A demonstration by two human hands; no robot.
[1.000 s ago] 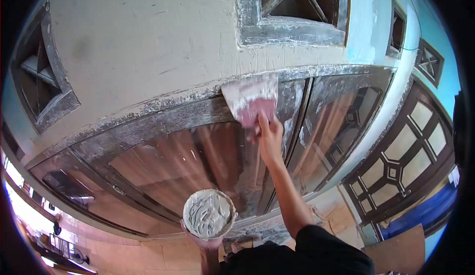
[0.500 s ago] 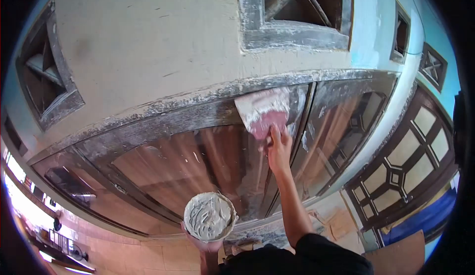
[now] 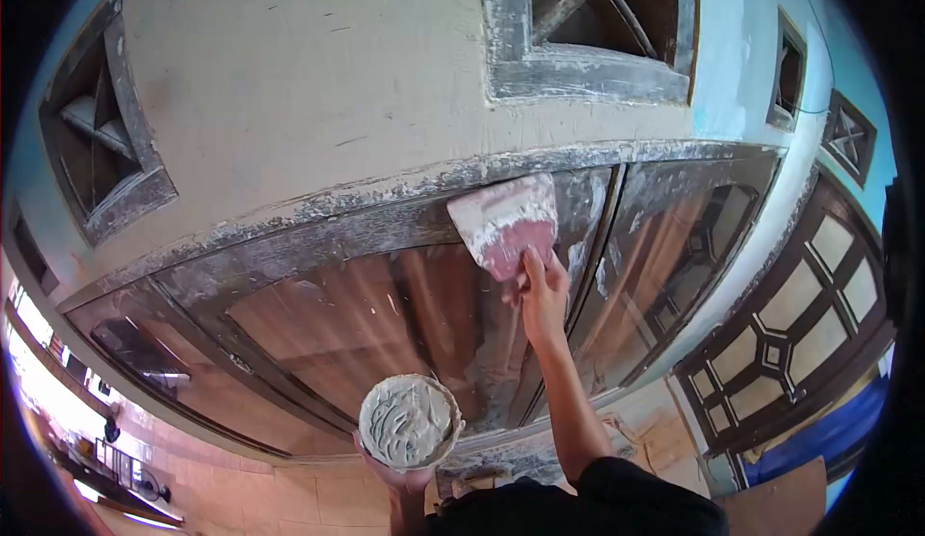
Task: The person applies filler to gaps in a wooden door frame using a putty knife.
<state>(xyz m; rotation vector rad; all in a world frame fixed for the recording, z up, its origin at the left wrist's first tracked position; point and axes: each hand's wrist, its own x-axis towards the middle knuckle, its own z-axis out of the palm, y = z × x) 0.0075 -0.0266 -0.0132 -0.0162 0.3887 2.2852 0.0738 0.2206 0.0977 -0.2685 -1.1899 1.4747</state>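
My right hand (image 3: pixel 543 290) grips the pink spreader (image 3: pixel 511 230), whose wide blade is smeared with whitish paste. The blade lies over the dark wooden frame (image 3: pixel 385 230) above the glass panels, close to the upright bar between them. Low in the view, my left hand (image 3: pixel 403 475) holds up a round container of grey-white paste (image 3: pixel 409 422) from beneath. Ridges and swirls mark the paste's surface. The fingers under the container are mostly hidden.
Above the frame is a beige wall (image 3: pixel 289 83) with a crossed-bar vent opening (image 3: pixel 593 78). A dark panelled door (image 3: pixel 790 319) stands at the right, near blue material (image 3: pixel 819 427). Tiled floor (image 3: pixel 260 499) shows below.
My right hand and the spreader have shifted slightly left relative to the frame. The view has moved a little, and my left hand still holds the container.
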